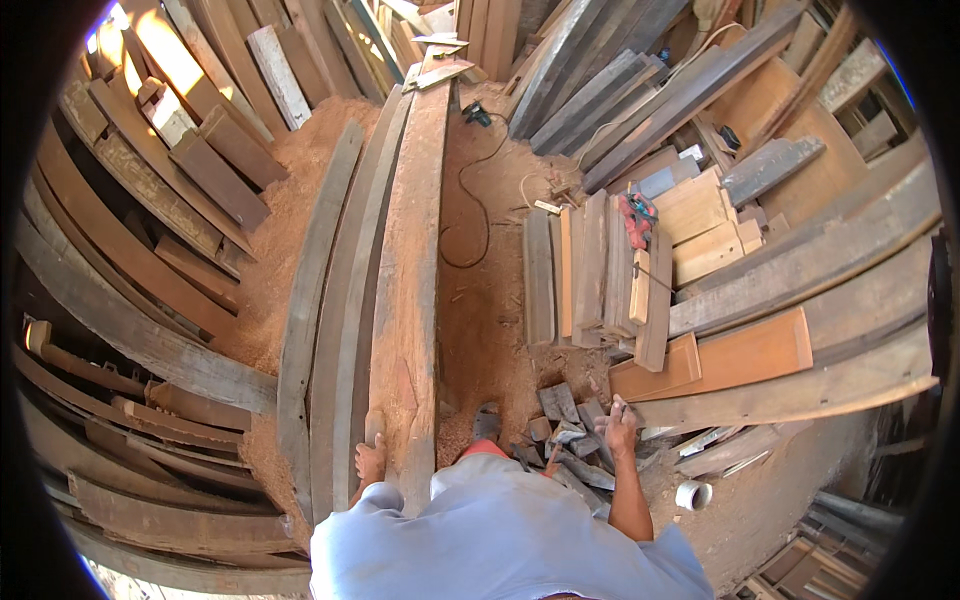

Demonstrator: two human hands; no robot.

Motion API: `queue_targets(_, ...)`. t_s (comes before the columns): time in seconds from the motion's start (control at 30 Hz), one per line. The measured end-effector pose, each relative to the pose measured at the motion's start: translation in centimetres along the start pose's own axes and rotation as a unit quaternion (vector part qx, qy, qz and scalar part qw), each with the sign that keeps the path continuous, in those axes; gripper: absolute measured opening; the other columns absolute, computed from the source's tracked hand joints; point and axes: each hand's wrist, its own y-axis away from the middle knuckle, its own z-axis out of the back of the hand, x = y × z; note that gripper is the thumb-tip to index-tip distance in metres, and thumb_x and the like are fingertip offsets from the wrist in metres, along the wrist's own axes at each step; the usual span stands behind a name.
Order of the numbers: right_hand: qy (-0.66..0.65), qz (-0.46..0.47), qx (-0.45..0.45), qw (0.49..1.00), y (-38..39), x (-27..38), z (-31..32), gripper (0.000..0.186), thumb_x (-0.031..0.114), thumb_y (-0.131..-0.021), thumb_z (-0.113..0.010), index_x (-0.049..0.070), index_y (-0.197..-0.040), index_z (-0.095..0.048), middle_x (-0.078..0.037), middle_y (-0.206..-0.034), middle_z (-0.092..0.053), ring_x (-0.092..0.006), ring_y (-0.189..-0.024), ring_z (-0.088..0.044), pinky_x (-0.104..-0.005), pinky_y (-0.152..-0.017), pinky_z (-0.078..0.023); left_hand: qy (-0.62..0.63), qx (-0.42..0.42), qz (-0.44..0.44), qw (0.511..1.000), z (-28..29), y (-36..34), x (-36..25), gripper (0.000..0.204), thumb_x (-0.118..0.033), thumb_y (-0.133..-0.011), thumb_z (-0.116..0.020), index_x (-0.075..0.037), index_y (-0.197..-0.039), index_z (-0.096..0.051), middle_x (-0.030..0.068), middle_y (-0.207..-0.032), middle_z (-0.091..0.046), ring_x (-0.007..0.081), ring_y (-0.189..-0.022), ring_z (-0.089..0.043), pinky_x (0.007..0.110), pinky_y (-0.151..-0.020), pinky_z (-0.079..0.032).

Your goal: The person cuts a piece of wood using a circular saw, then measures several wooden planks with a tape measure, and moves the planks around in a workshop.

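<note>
Sawdust everywhere in this yard, and we're standing right over the long reddish plank [410, 300] that runs from our feet out to the far end, resting on a couple of grey boards [335, 300]. Our left hand [370, 460] sits on the near left edge of that plank, fingers curled over it. Looks like a light grip, not a full clamp. Our right hand [620, 425] is out to the right over a heap of small grey offcuts [560, 425], and we honestly can't tell if it's pinching something or just loosely closed.

If we're lifting or shifting this plank, our guess is it's heavy and long, so we'd get both hands on it and keep our feet clear.

Containers: only a small white cup-like pot [693, 494] on the ground near right, and we can't see what's in it.
</note>
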Motion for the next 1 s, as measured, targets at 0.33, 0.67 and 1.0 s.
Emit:
queue_targets(0.33, 0.191, -0.200, 0.039, 0.960, -9.9, -6.1, 0.8, 0.023, 0.021, -0.094, -0.066, -0.001, -0.101, -0.065, -0.016, -0.080, -0.072, -0.0250, -0.063, -0.069, -0.0396, -0.056, -0.055, 0.061, 0.051, 0.039, 0.996, -0.6, -2.8, 0.7, 0.089, -0.064, -0.081, -0.069, -0.002, -0.140, -0.047, 0.0283, -0.146, -0.046, 0.0431, -0.138, -0.042, 0.052, -0.113, -0.035)
queue_targets(0.67, 0.217, -0.200, 0.198, 0.935, -24.4, -1.4, -9.7, 0.040, 0.019, -0.097, -0.059, -0.008, -0.125, -0.055, -0.022, -0.093, -0.074, -0.0299, -0.076, -0.073, -0.0398, -0.058, -0.058, 0.100, -0.116, 0.173, 0.973, 1.4, -6.1, -12.2, 0.083, -0.056, -0.082, -0.071, -0.008, -0.145, -0.046, 0.0246, -0.149, -0.046, 0.0406, -0.138, -0.044, 0.053, -0.110, -0.039)
queue_targets(1.0, 0.283, -0.099, 0.307, 0.903, -45.4, 9.5, -20.3, 0.024, 0.024, -0.097, -0.062, 0.001, -0.101, -0.066, -0.014, -0.087, -0.073, -0.0209, -0.067, -0.069, -0.0326, -0.052, -0.050, 0.030, -0.119, -0.166, 0.979, -4.8, -9.2, -46.5, 0.086, -0.045, -0.083, -0.070, 0.000, -0.150, -0.039, 0.0336, -0.158, -0.023, 0.0472, -0.148, -0.021, 0.055, -0.122, -0.018)
